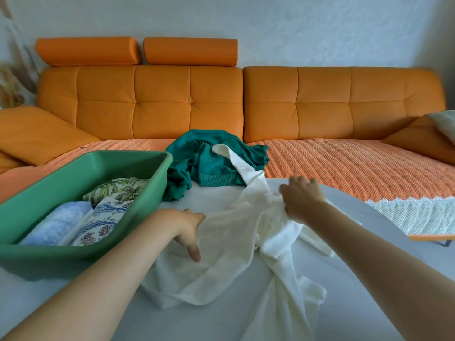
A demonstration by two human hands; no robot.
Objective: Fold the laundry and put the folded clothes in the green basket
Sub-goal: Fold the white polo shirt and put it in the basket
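Note:
A crumpled cream-white garment (229, 257) lies spread on the pale table (369, 242) in front of me. My left hand (188, 226) grips its left edge, fingers tucked under the cloth and thumb pointing down. My right hand (301, 196) is closed on a bunched fold near the garment's upper right. A teal green sweater (211, 159) lies in a heap behind it, partly under a white sleeve. The green basket (81, 175) stands at the left and holds three folded items: a light blue one (57, 221), a blue-and-white floral one (98, 225) and a leaf-print one (118, 189).
An orange sofa (221, 102) with a woven orange throw (344, 163) runs along the back. Orange cushions (37, 134) sit at both ends. A white lace-edged cloth (406, 212) hangs at the table's right side.

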